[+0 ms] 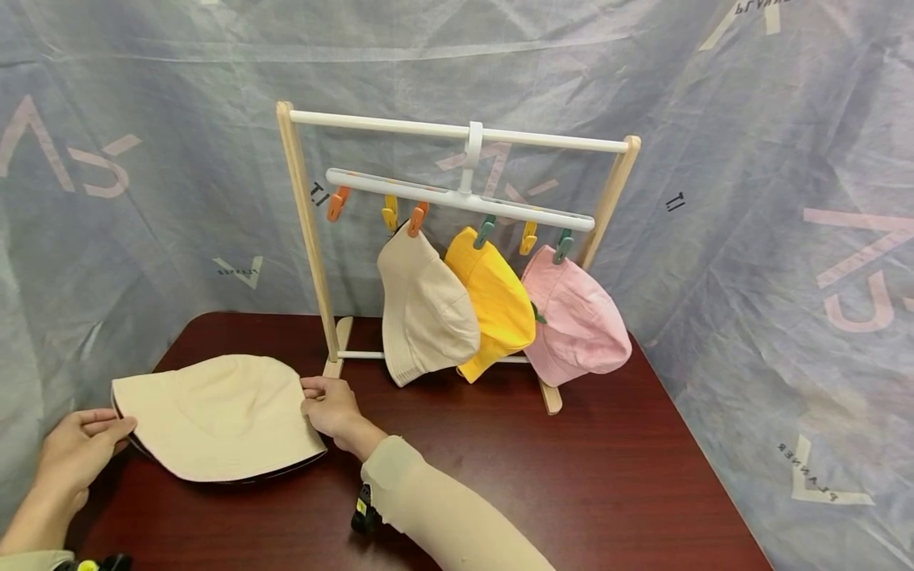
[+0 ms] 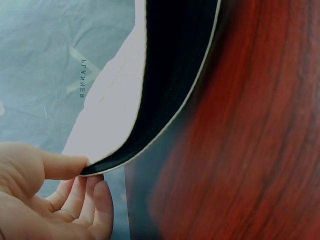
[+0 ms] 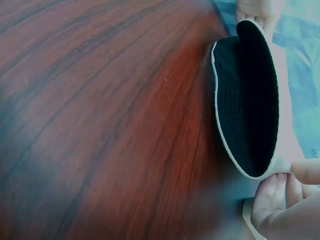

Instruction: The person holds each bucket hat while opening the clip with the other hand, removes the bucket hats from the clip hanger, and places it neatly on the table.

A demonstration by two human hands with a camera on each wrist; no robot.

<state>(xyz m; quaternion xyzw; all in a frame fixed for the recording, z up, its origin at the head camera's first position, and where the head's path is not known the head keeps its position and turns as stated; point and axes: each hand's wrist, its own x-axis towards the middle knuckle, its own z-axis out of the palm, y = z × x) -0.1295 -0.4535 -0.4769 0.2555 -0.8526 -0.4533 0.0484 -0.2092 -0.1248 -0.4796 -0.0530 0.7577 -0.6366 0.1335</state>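
Apparently partway, with one left to clip

Pinching cream cloth bucket hat (image 1: 221, 416) in left hand (image 1: 74, 456) and right hand (image 1: 334, 408), by left edge of red-brown wooden table (image 1: 571, 476). Already clipped beige cloth hat (image 1: 428, 305), yellow cloth hat (image 1: 497, 297) and pink cloth hat (image 1: 577, 321) to white plastic hanger (image 1: 432, 193).

Head view: from above, facing forward and down; widest of the three, spanning worktop (image 1: 557, 476), rack (image 1: 303, 206), cream hat (image 1: 221, 420) and cloth backdrop (image 1: 178, 79). Left wrist: close range at left hand (image 1: 78, 452), looking along the hat's rim, worktop at frame right. Right wrist: close at right hand (image 1: 332, 408), facing across the hat to left hand, frame top. Both wrist views share dark lining (image 2: 170, 65); head view mostly pale outer side.
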